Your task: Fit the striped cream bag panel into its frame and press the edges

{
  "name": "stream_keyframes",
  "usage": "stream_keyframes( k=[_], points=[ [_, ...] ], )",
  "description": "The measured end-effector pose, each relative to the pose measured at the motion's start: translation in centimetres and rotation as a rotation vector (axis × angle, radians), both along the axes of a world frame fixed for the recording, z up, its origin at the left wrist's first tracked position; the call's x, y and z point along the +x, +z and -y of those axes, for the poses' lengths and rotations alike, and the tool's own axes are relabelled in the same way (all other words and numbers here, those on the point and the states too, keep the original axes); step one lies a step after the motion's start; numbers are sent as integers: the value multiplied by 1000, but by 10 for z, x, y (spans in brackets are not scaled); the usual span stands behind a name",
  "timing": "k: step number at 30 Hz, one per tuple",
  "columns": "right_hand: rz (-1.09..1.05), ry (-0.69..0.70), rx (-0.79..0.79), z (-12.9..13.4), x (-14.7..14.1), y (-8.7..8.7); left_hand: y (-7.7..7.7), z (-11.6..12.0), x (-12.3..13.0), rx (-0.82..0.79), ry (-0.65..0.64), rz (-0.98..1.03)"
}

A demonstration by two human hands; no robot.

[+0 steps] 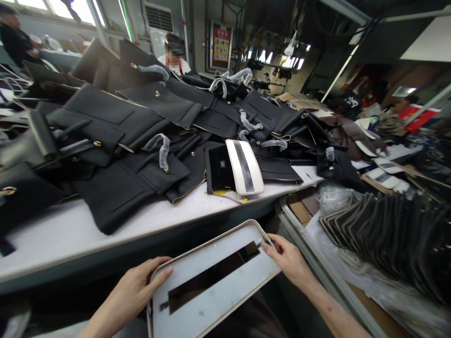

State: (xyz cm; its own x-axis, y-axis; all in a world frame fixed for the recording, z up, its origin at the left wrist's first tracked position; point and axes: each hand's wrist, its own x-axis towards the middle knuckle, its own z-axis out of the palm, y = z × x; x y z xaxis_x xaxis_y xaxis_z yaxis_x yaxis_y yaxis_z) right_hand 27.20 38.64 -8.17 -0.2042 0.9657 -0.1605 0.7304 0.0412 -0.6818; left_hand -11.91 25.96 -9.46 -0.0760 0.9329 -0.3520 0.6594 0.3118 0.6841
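I hold a white flat panel (pixel 225 291) with rounded corners and a long dark slot through its middle, low in front of me below the table edge. My left hand (pixel 141 281) grips its left edge, thumb on top. My right hand (pixel 287 258) pinches its upper right corner. A similar white panel with a dark stripe (pixel 244 166) lies on the table beside a black folded piece (pixel 218 169).
A white table (pixel 105 225) carries a large pile of black leather bag parts (pixel 116 122) with gold studs and wrapped straps. To the right a bin holds a row of stacked dark panels (pixel 387 230). People work at the back left and far right.
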Motion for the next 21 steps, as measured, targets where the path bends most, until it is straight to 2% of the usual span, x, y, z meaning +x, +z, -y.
stream_keyframes(
  k=[2,5,8,11,16,21],
  points=[
    [20,31,71,-19,-7,-2,1,1,-2,-1,26,19],
    [-12,164,126,-51,-22,-4,0,-1,-3,10,30,35],
    [-17,314,89,-77,-34,-5,0,-1,-4,18,7,66],
    [-3,414,39,-92,-38,-6,1,-1,-5,19,-10,75],
    [-18,420,2,-97,-39,-13,-1,-3,-5,-4,-31,79],
    [-122,333,-81,-94,-41,-19,-3,-3,-3,-1,-18,60]
  ],
)
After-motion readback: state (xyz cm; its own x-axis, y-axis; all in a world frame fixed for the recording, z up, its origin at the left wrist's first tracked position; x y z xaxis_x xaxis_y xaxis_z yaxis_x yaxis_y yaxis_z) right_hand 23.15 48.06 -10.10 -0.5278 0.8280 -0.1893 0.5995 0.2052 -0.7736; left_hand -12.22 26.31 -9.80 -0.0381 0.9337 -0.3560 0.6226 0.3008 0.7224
